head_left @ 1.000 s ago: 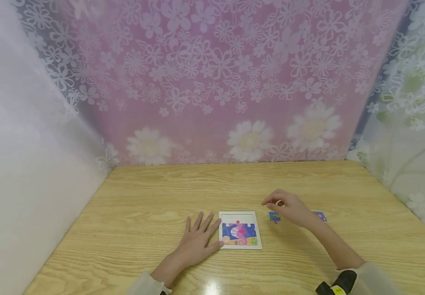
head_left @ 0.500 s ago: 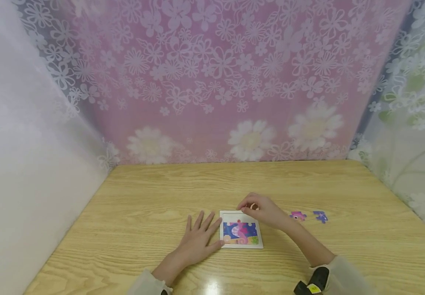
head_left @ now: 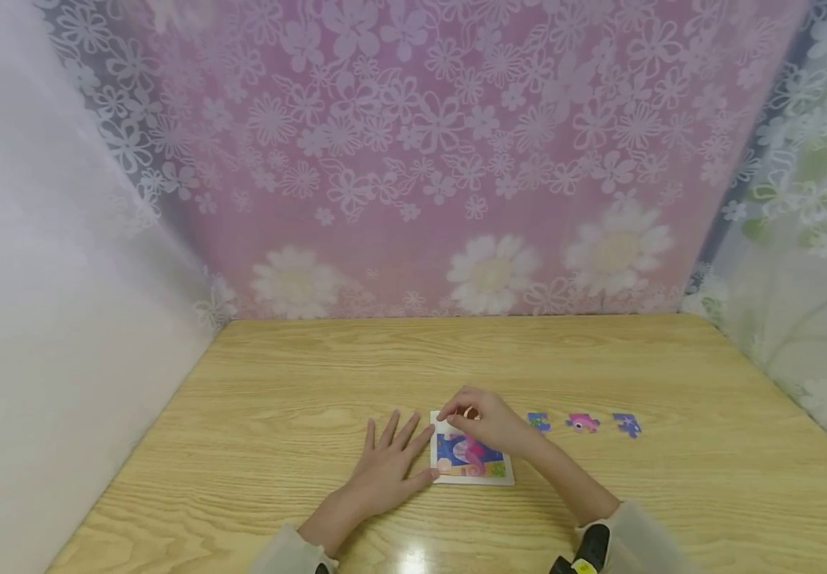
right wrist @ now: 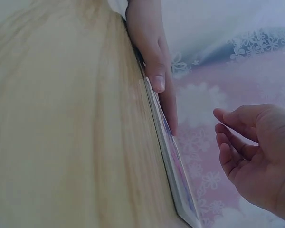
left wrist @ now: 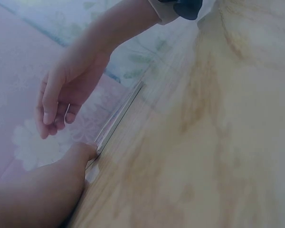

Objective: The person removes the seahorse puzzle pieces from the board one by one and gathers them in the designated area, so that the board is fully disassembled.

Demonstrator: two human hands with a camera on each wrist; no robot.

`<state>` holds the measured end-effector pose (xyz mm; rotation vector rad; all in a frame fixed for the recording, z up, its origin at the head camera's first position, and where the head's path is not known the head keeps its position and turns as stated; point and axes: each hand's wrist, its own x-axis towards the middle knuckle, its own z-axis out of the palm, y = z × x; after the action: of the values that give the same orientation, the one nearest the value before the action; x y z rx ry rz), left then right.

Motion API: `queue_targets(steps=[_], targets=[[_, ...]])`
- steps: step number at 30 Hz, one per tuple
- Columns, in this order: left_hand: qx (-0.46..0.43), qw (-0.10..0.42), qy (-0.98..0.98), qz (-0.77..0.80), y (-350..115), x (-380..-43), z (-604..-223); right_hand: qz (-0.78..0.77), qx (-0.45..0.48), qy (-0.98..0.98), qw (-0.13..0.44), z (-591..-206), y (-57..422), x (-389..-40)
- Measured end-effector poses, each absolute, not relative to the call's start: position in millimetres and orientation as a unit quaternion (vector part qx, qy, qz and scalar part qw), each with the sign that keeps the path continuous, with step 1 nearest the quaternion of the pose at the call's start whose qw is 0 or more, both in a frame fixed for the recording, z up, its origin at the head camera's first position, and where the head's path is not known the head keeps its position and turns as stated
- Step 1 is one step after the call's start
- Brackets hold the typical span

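Note:
A white puzzle tray lies on the table, its lower part filled with a pink seahorse picture and its upper strip bare. My left hand rests flat on the table with fingers spread, thumb and index fingertips at the tray's left edge. Above the tray's upper part hovers my right hand, its fingers loosely bent. The right wrist view shows a gap between that hand's thumb and fingers, with nothing seen in it. Three loose puzzle pieces lie to the right: a blue-green one, a pink one and a blue-purple one.
The wooden table runs back to a pink flowered curtain. Pale cloth hangs at the left and patterned cloth at the right. A black band sits on the right wrist.
My right hand has moved left from beside the loose pieces to above the tray, uncovering all three pieces. The left hand has stayed at the tray's edge.

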<state>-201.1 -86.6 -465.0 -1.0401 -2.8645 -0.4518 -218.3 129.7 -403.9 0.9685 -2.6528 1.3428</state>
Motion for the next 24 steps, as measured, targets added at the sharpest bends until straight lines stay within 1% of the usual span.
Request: queue_targets(steps=[5, 14, 18, 24], targets=[[-0.340, 0.029, -0.928, -0.147, -86.3, -201.8, -466.8, 0.442, 0.300, -0.846, -0.010, -394.5, 124.8, -209.1], [-0.337, 0.028, -0.929, -0.149, -87.5, -201.4, -470.0, 0.452, 0.294, -0.842, -0.002, -436.8, 135.9, -229.6], [-0.335, 0.028, -0.930, -0.150, -87.1, -201.2, -471.0, 0.463, 0.295, -0.836, -0.014, -446.1, 138.4, -231.9], [-0.341, 0.035, -0.926, -0.155, -86.7, -203.2, -471.8, 0.463, 0.302, -0.833, -0.021, -448.9, 139.9, -232.3]])
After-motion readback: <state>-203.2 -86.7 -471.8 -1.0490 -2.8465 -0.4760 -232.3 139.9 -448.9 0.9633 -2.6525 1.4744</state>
